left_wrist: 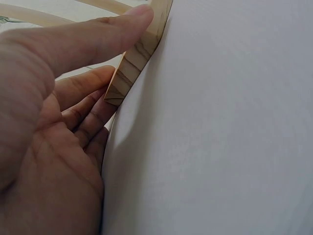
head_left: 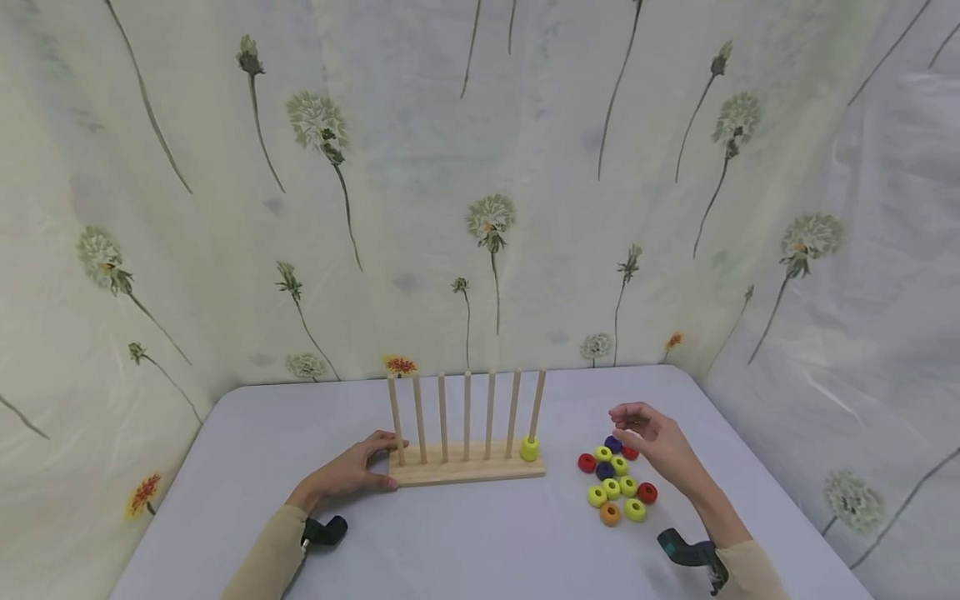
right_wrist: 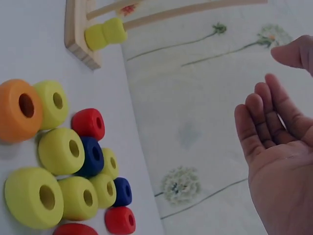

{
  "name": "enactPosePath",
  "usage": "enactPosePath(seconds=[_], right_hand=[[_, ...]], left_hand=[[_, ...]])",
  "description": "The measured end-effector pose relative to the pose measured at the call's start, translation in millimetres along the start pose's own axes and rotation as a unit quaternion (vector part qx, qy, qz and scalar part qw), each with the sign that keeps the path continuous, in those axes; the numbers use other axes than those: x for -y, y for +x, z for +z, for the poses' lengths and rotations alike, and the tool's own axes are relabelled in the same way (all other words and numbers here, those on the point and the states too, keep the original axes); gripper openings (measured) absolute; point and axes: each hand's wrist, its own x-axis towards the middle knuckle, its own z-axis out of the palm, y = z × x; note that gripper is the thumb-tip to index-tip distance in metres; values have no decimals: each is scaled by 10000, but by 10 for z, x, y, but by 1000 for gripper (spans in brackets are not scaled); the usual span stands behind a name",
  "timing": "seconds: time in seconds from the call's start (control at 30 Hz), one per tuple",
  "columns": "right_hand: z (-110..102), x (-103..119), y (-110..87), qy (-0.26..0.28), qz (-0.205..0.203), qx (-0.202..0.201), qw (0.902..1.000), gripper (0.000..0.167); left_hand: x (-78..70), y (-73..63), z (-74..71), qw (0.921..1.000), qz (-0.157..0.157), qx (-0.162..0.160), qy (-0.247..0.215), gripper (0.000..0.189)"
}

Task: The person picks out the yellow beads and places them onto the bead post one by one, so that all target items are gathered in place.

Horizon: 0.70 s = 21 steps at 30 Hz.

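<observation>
A wooden peg rack (head_left: 468,475) with several upright pegs stands on the table, and its left end is in my left hand (head_left: 345,472). In the left wrist view, the thumb (left_wrist: 139,18) lies on the front side of the rack's end while the other fingers reach behind it. Two yellow beads (right_wrist: 105,34) are stacked on the rightmost peg. My right hand (head_left: 658,442) hovers above the far side of the loose beads, holding nothing, its fingers loosely bent and its thumb apart from them. Below it lie yellow beads (head_left: 635,510), red beads (head_left: 647,492), and blue beads (head_left: 604,471).
An orange bead (head_left: 610,513) lies at the near edge of the bead group, right of the rack. The white table (head_left: 480,550) ends at a curtain (head_left: 405,208) with a dandelion print, which rises behind it and on both sides.
</observation>
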Motion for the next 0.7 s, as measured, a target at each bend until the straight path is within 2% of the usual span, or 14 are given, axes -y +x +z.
enactPosePath(seconds=[0.3, 0.53, 0.7], right_hand=[[-65, -224, -182, -81, 246, 145, 9996, 37], [-86, -310, -341, -142, 694, 203, 9973, 43], [-68, -372, -431, -266, 974, 222, 9946, 37]], left_hand=[[7, 5, -1, 10000, -1, 7, 74, 65], [11, 12, 2, 10000, -30, -22, -1, 65], [18, 11, 12, 10000, -17, -16, -6, 65]])
